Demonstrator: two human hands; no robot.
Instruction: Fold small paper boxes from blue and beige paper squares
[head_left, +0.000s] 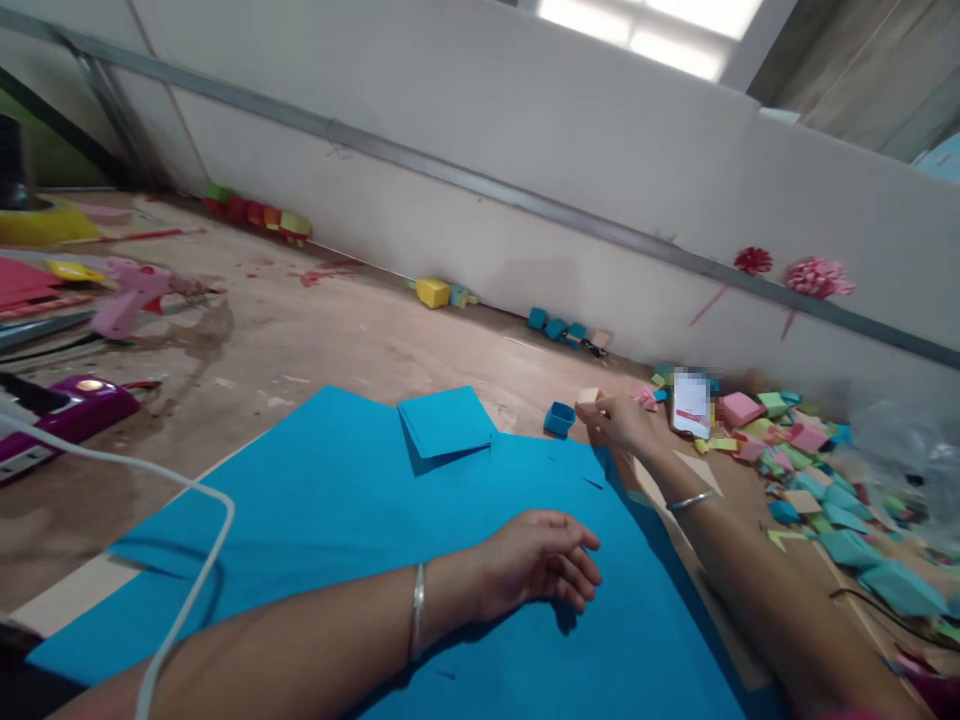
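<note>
A large blue paper sheet [360, 500] lies in front of me. My left hand [536, 565] is over its middle, open and palm sideways, fingers loosely bent, nothing in it. Further off, beyond the sheet's far right edge, my right hand [626, 422] is closed, its fingertips pinching a small peach paper box [589, 397]. Just left of that sits a small blue paper box [559, 420], open at the top. A stack of square blue paper pieces [448, 422] rests on the sheet's far side.
Along the wall stand blue boxes [555, 328] and a yellow box [433, 292]. A phone [691, 403] and a pile of coloured paper boxes [810, 470] are at right. At left lie a pink glue gun [131, 298], a purple power strip [82, 415] and a white cable [202, 585].
</note>
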